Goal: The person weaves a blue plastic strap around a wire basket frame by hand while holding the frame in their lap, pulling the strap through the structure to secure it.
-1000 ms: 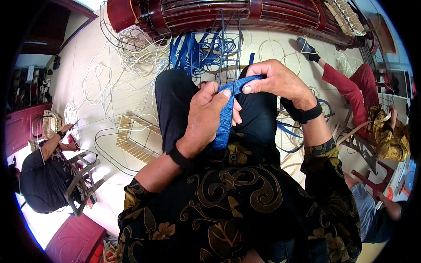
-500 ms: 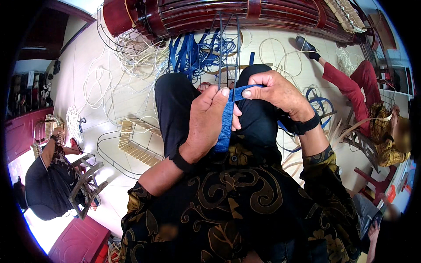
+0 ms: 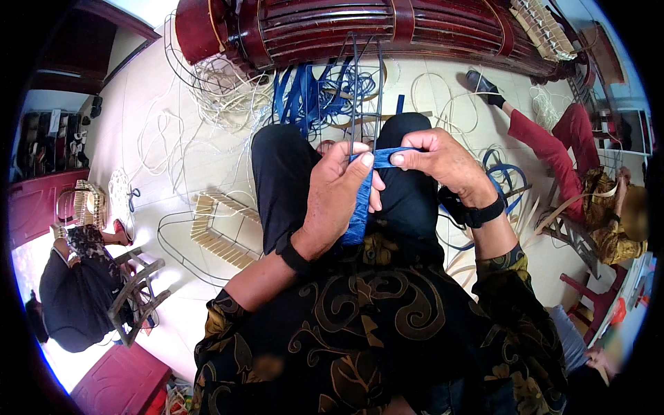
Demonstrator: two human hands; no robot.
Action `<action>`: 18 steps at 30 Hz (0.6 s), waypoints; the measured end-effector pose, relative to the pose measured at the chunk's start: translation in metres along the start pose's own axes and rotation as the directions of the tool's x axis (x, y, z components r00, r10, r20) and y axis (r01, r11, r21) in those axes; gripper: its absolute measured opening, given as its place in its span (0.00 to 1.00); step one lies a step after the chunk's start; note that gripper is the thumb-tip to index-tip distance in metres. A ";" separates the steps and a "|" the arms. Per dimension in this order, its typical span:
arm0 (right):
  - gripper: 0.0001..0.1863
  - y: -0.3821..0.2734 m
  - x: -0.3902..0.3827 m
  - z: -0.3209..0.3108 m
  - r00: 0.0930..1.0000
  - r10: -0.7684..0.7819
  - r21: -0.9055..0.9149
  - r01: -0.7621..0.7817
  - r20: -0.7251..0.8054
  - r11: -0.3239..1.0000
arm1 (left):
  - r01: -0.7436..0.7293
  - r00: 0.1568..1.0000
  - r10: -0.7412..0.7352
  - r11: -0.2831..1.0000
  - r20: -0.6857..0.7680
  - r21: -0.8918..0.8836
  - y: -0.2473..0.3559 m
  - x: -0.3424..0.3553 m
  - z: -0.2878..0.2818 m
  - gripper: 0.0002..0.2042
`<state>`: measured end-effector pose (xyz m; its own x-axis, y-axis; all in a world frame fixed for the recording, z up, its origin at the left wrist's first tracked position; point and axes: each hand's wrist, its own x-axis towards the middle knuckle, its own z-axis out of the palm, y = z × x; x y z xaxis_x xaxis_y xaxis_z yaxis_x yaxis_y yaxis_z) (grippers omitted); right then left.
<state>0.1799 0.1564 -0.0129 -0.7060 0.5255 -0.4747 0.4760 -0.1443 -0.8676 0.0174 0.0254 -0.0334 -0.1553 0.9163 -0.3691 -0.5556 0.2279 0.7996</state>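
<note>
No text, label, brand, number or sign could be read. The blue strip point(image 3: 386, 158) and the blue-wrapped piece point(image 3: 355, 228) presented no legible lettering. The left wristband point(image 3: 293, 254) and right wristband point(image 3: 485, 213) showed only black. The dark shirt point(image 3: 415, 312) bore scrolls and leaves, not characters. The dark red bench point(image 3: 332, 28) yielded no readable mark. The red panel point(image 3: 119, 380) at lower left displayed curved lines. A pale sheet point(image 3: 54, 123) at far left was too small to read.
</note>
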 end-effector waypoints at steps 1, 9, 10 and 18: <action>0.14 -0.003 -0.002 -0.002 1.000 0.006 -0.005 -0.006 -0.006 1.000 | -0.005 1.000 0.005 1.000 0.017 0.014 -0.002 0.000 -0.002 0.08; 0.15 -0.047 -0.017 0.008 0.997 -0.051 -0.044 0.049 -0.054 0.998 | -0.036 0.997 0.038 0.999 0.062 -0.025 -0.008 0.002 -0.002 0.10; 0.15 -0.053 -0.016 0.014 0.997 -0.062 -0.041 0.060 -0.053 0.997 | -0.039 0.998 0.039 0.999 0.058 -0.009 -0.009 0.002 -0.003 0.10; 0.16 -0.058 -0.010 0.047 0.974 -0.214 -0.160 0.200 -0.076 0.967 | -0.031 0.997 0.041 0.988 0.064 -0.149 -0.007 0.001 -0.011 0.15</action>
<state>0.1349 0.1202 0.0351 -0.7497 0.6061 -0.2657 0.4032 0.0998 -0.9097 0.0124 0.0210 -0.0440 -0.1253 0.9442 -0.3045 -0.6663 0.1473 0.7310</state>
